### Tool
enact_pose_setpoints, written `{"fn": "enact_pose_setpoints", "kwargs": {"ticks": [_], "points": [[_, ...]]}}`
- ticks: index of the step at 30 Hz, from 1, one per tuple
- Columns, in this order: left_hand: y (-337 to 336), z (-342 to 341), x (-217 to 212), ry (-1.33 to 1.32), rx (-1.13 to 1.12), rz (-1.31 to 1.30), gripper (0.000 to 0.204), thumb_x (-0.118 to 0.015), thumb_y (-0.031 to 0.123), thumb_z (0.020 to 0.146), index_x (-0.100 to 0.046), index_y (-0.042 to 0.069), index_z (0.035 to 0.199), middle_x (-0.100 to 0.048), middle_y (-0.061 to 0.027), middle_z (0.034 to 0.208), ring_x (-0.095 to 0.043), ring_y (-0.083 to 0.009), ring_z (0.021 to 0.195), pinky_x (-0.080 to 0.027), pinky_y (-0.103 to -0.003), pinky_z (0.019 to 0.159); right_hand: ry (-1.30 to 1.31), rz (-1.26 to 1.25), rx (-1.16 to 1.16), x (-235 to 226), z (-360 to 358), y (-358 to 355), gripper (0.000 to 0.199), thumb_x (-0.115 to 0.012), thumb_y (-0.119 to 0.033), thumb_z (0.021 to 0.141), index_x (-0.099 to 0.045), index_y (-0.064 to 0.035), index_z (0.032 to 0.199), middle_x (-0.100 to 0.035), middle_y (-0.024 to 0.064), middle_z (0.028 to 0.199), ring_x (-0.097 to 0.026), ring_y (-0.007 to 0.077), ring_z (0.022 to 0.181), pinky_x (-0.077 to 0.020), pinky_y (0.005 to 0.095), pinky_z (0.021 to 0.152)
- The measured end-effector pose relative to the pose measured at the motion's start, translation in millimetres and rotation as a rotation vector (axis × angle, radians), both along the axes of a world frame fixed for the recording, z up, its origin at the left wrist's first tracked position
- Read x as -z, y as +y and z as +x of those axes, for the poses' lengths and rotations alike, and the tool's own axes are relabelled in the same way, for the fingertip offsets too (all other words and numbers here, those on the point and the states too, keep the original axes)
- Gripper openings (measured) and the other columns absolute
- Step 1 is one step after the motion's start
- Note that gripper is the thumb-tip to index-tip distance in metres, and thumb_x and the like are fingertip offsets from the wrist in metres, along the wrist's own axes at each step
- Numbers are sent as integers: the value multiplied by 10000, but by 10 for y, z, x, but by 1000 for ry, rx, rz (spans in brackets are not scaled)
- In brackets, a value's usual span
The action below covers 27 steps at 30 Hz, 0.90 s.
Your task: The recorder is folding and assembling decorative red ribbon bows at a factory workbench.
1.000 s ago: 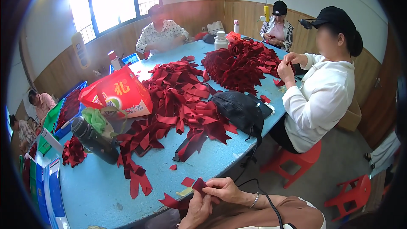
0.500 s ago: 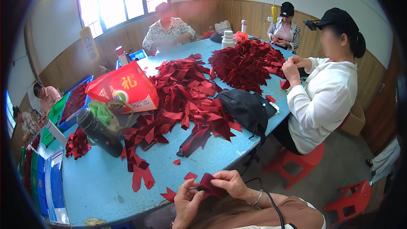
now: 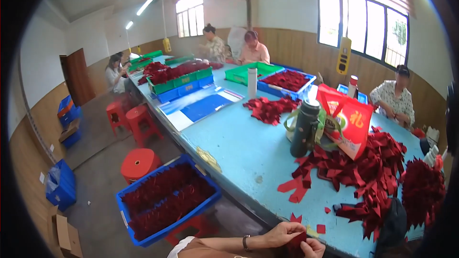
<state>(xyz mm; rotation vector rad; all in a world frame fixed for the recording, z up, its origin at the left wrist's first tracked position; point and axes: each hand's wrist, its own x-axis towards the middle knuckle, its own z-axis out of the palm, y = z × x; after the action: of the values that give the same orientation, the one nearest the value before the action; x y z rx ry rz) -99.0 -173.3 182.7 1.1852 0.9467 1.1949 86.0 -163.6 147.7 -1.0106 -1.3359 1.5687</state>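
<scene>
At the table's near edge, a piece of dark red ribbon (image 3: 297,240) is pinched between my two hands. My left hand (image 3: 281,234) grips it from the left with bent fingers, a dark band round that wrist. My right hand (image 3: 314,248) closes on its other side, partly cut off by the lower edge of the view. Small red ribbon scraps (image 3: 321,229) lie on the table close by. Farther right spreads a loose heap of notched red ribbon pieces (image 3: 356,169), with a denser dark red pile (image 3: 421,188) beyond it.
A blue crate (image 3: 210,196) of red bows stands left of my arms, beside a red stool (image 3: 139,163). On the blue table (image 3: 229,148) are a dark bottle (image 3: 305,131), a red gift bag (image 3: 356,136) and a black bag (image 3: 393,222). Several people work around it.
The view has swung far to the left, bringing in the crates, stools and far end of the room. Both hands still hold red ribbon, now closer together.
</scene>
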Motion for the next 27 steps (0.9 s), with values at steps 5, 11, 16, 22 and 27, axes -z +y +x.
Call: {"fn": "enact_pose_setpoints", "kwargs": {"ticks": [5,11,16,22,27], "points": [[27,-304,198,67,-137,57,184,-558,111,919,-614,-19,1036,-648,-12,913,-561,-63,868,-458,-225,781,69,150,-8,-457,-390,-190,213,-606,34,834,-620,77,1043,-618,148,1118,-582,214,1013,-445,307,909],[148,-585,144,-345,133,-150,418,-592,95,909,-463,13,1297,-568,-65,1120,-544,-88,937,-455,-244,855,186,-120,27,-434,-544,103,185,-593,-56,866,-653,69,989,-658,121,972,-603,185,890,-465,285,829],[171,-497,241,-198,129,24,516,-614,103,894,-396,26,1355,-517,-77,1177,-523,-97,969,-453,-258,872,110,-110,-53,-316,-552,276,170,-621,-52,849,-644,78,956,-657,83,946,-588,151,856,-453,263,783],[638,-458,193,-229,287,-239,408,-611,57,880,-494,-8,1265,-569,-80,1190,-547,-134,1056,-457,-282,906,4,-29,87,-89,-384,576,153,-591,-84,826,-640,60,839,-650,70,743,-590,128,635,-468,242,595],[1188,73,161,-183,90,-193,428,-587,-63,839,-498,-21,1255,-571,-109,1203,-564,-177,1079,-464,-293,921,8,-153,23,-165,102,1275,136,-634,-106,855,-661,23,889,-645,34,757,-579,85,666,-463,217,610]]}}
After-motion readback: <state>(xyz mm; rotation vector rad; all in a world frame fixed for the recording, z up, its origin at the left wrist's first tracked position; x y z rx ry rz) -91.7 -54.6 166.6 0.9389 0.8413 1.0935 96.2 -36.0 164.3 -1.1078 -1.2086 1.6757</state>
